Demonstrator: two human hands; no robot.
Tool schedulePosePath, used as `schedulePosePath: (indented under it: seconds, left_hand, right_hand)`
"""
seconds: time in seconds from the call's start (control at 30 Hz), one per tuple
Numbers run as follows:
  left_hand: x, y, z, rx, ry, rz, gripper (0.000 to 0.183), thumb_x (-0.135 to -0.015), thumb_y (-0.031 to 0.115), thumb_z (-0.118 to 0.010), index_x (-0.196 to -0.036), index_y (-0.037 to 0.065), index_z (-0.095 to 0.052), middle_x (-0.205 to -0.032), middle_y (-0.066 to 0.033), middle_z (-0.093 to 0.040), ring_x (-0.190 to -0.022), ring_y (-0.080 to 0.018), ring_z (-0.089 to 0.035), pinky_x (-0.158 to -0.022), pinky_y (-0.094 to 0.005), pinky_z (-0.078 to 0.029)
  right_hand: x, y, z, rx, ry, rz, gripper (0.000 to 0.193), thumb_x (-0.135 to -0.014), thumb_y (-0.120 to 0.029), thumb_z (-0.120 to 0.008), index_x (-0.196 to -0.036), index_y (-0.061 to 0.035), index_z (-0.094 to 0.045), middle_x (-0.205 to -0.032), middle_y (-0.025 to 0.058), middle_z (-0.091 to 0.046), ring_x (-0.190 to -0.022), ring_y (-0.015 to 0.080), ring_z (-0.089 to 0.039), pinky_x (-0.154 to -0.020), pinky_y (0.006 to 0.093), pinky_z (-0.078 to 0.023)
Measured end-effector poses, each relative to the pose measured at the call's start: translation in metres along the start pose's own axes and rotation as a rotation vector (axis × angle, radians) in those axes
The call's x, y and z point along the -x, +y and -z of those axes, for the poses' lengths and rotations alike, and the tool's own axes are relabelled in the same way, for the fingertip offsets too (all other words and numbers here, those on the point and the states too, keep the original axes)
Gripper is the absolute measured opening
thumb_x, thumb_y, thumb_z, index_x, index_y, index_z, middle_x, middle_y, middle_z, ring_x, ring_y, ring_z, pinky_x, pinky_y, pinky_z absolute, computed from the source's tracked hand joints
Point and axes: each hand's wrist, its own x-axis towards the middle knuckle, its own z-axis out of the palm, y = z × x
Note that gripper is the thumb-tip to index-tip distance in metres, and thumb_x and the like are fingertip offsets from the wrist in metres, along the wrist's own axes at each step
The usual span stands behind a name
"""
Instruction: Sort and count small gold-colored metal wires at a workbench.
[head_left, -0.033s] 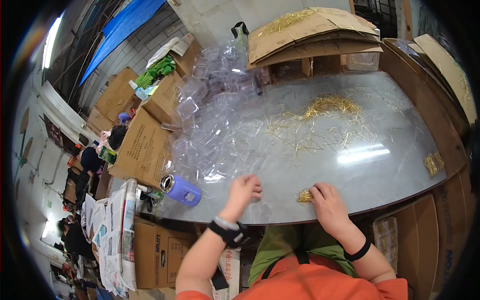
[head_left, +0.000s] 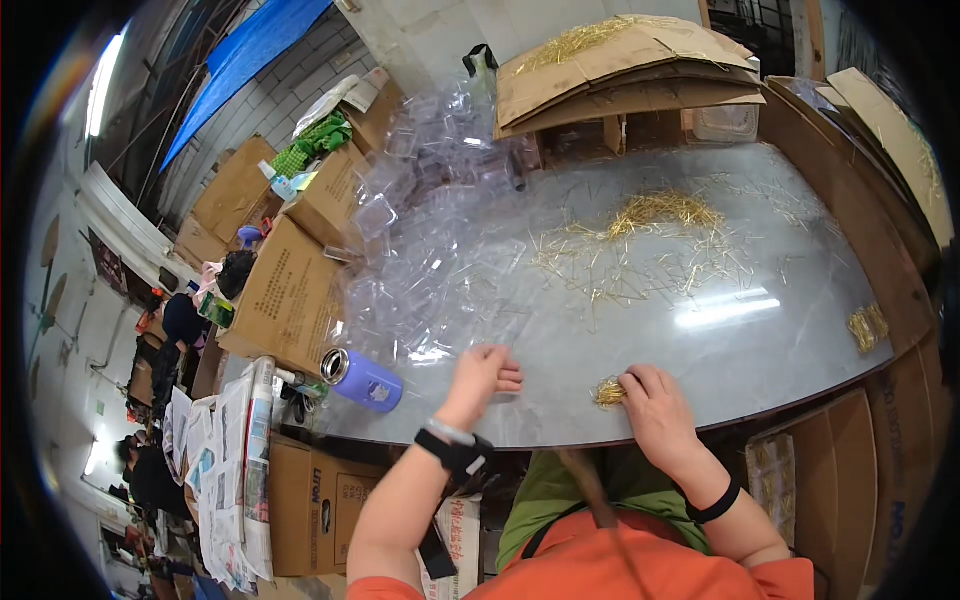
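My right hand (head_left: 660,410) rests at the table's near edge, its fingers closed on a small bundle of gold wire pieces (head_left: 608,391). To its left, my left hand (head_left: 484,383) is raised a little over the grey table (head_left: 570,350) with curled fingers. Whether anything sits in those fingers is hidden; a faint clear shape shows just below them. Beyond the left hand spreads a heap of clear plastic boxes (head_left: 420,270). A loose pile of thin gold wires (head_left: 665,212) lies farther back, with single wires scattered around it.
A purple bottle (head_left: 362,380) lies near my left forearm. Cardboard boxes (head_left: 285,290) border the left side, and a cardboard shelf (head_left: 630,85) stands at the back. Bundled gold wires (head_left: 868,328) sit at the right edge. A blurred brown strand (head_left: 590,490) hangs before my lap.
My left hand has shifted slightly up and to the left. The blurred brown strand shows more strongly over my lap. My right hand and the bundle stay put.
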Motion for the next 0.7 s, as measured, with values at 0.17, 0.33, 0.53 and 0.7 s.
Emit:
schedulePosePath:
  seconds: [0.17,0.33,0.53,0.7]
  left_hand:
    - [-0.049,0.007,0.010,0.163,0.080,0.203,0.034,-0.101,0.023,-0.063,-0.104,-0.011,-0.057,-0.091,-0.0237,-0.068,-0.069,-0.0316,-0.073,-0.058,-0.0379,-0.063]
    - [-0.036,0.013,0.010,-0.042,-0.059,0.179,0.024,-0.096,0.015,-0.061,-0.101,-0.008,-0.056,-0.091,-0.0231,-0.068,-0.070,-0.0315,-0.073,-0.060,-0.0367,-0.063]
    - [0.032,0.003,0.009,-0.091,-0.286,0.181,0.018,-0.095,0.012,-0.059,-0.101,-0.002,-0.051,-0.093,-0.0188,-0.065,-0.079,-0.0312,-0.074,-0.066,-0.0369,-0.064]
    - [0.043,-0.015,0.003,0.066,-0.183,0.096,0.022,-0.097,0.010,-0.058,-0.113,0.000,-0.046,-0.093,-0.0141,-0.060,-0.078,-0.0312,-0.073,-0.066,-0.0391,-0.065]
  right_hand:
    - [0.000,-0.003,-0.003,0.033,0.061,0.018,0.029,-0.091,-0.010,-0.062,-0.118,-0.0005,-0.063,-0.132,0.0147,-0.057,-0.120,0.0349,-0.055,-0.102,0.0449,-0.046]
    - [0.000,0.000,-0.003,0.003,0.058,0.021,0.029,-0.091,-0.010,-0.063,-0.118,-0.0003,-0.063,-0.130,0.0141,-0.058,-0.120,0.0347,-0.055,-0.102,0.0452,-0.046]
    - [0.002,-0.001,-0.002,-0.013,0.061,0.001,0.031,-0.090,-0.009,-0.065,-0.120,-0.0006,-0.061,-0.126,0.0138,-0.058,-0.119,0.0348,-0.055,-0.103,0.0448,-0.045]
    - [0.000,-0.005,-0.002,0.009,0.048,-0.008,0.033,-0.089,-0.009,-0.067,-0.120,-0.0014,-0.060,-0.126,0.0133,-0.058,-0.120,0.0343,-0.054,-0.104,0.0445,-0.045]
